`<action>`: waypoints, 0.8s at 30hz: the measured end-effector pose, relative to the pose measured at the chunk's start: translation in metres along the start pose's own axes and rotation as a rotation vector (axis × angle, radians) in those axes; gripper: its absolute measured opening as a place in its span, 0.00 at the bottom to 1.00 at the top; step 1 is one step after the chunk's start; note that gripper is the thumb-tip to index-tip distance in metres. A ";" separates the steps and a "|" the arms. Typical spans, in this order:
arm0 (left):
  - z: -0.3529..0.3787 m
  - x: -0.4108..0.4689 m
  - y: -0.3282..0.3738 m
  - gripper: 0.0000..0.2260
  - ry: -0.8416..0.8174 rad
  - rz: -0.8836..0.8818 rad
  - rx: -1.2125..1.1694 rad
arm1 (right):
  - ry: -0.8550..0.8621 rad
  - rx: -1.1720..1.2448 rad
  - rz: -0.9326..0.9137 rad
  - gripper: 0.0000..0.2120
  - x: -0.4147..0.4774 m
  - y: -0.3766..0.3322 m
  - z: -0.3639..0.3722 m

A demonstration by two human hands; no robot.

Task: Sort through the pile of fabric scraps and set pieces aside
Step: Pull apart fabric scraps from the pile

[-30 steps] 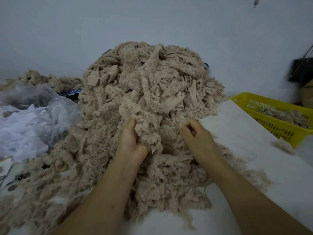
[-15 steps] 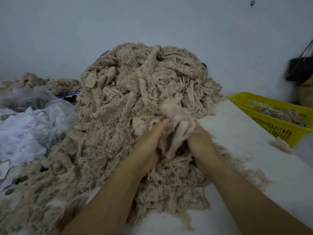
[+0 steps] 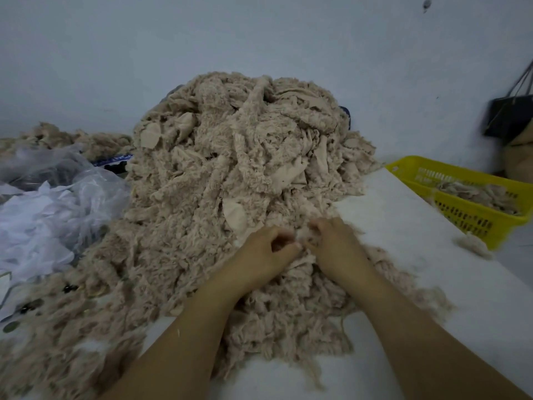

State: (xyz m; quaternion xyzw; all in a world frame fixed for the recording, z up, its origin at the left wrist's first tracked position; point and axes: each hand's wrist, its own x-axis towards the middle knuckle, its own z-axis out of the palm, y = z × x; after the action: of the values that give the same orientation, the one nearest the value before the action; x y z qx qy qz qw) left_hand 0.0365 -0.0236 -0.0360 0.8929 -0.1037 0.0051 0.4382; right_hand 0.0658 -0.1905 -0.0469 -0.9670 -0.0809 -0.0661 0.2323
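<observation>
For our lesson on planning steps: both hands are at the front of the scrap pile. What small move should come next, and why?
Probably lift the small scrap clear of the pile and carry it right to the yellow basket: the left hand and right hand seem to pinch it, and the basket already holds scraps.

The scraps (image 3: pixel 245 174) are beige, fuzzy and plain. The basket (image 3: pixel 473 215) is yellow; the table (image 3: pixel 432 269) white. The plastic (image 3: pixel 52 203) is clear-white, the wall (image 3: pixel 259 39) pale grey.
</observation>
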 end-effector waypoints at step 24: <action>-0.018 -0.004 0.006 0.23 0.371 0.055 -0.351 | 0.123 1.233 0.026 0.18 -0.011 -0.025 -0.020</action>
State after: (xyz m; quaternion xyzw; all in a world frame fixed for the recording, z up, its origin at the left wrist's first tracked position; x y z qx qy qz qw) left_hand 0.0331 -0.0121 -0.0207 0.7837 -0.0453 0.1626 0.5978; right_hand 0.0485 -0.1792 -0.0198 -0.6500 -0.0787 -0.0601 0.7534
